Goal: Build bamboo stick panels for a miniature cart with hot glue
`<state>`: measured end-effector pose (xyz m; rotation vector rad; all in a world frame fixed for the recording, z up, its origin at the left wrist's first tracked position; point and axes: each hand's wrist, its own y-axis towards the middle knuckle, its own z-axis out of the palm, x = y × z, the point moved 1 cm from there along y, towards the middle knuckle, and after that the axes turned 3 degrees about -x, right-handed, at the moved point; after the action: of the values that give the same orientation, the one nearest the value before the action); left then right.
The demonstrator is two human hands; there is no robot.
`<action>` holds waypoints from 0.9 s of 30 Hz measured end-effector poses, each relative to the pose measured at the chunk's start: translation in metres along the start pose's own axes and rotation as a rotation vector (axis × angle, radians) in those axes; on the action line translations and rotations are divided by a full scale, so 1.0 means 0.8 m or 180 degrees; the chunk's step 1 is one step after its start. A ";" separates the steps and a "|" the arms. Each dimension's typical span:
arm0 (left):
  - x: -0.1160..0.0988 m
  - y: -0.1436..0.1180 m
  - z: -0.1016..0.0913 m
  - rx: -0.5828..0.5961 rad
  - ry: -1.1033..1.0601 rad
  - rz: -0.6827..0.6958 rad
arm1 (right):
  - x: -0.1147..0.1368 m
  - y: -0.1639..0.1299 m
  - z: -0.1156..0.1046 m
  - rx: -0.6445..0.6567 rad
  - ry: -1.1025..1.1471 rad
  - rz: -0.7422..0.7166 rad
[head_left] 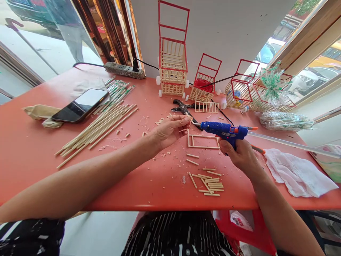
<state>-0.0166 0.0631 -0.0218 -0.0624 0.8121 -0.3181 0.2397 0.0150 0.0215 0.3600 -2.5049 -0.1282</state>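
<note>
in the middle of the frame a small stick point(189, 120) is being pinched in the left hand point(170, 131) fingers and is being glued by the blue glue gun point(223, 131), which is being gripped tight in the right hand point(241, 154), and next the stick is likely needing to be pressed onto the little stick frame point(204, 141).

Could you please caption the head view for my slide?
Right hand aims glue gun at stick held by left hand over red table.

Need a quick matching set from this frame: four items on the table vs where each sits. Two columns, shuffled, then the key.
Things:
1. glue gun
2. phone
3. white cloth
4. power strip

Places:
A. far edge of the table, by the wall
B. in the right hand
C. lying on the table left of the long sticks
D. near the table's right end

Pairs: 1-B, 2-C, 3-D, 4-A
</note>
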 end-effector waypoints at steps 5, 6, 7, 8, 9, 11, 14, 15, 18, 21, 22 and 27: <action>0.000 0.000 0.000 0.0014 0.0007 0.0002 | 0.001 0.000 0.000 -0.0048 -0.0077 0.0010; 0.000 0.000 0.000 0.0010 0.0000 -0.0001 | 0.000 0.000 0.000 -0.0061 -0.0070 0.0008; 0.000 0.000 0.000 0.0004 -0.0006 -0.0006 | 0.000 0.000 0.000 -0.0070 -0.0061 0.0000; 0.000 -0.001 0.000 -0.0004 -0.0012 -0.0012 | 0.000 0.000 -0.001 -0.0072 -0.0052 -0.0015; 0.000 -0.001 0.000 -0.0009 -0.0011 -0.0021 | 0.000 0.001 -0.001 -0.0073 -0.0045 -0.0037; 0.000 -0.001 0.000 -0.0008 0.0001 -0.0035 | 0.000 0.001 -0.001 -0.0090 -0.0039 -0.0088; 0.000 -0.002 0.000 0.0015 0.0030 -0.0048 | 0.003 0.001 -0.002 -0.0106 -0.0037 -0.0142; 0.000 -0.002 0.000 0.0016 0.0039 -0.0052 | 0.004 0.001 -0.003 -0.0107 -0.0043 -0.0147; -0.001 -0.002 0.001 -0.0004 0.0050 -0.0059 | 0.007 0.001 -0.004 -0.0088 -0.0070 -0.0116; -0.001 -0.002 0.001 -0.0012 0.0028 -0.0052 | 0.007 0.001 -0.004 -0.0066 -0.0087 -0.0095; -0.001 -0.002 0.001 -0.0009 0.0017 -0.0055 | 0.007 0.001 -0.004 -0.0063 -0.0083 -0.0095; -0.001 -0.002 0.001 0.0004 0.0000 -0.0059 | 0.003 0.001 -0.004 -0.0041 -0.0067 -0.0104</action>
<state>-0.0174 0.0617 -0.0204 -0.0686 0.8117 -0.3362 0.2392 0.0149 0.0256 0.3964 -2.5184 -0.1619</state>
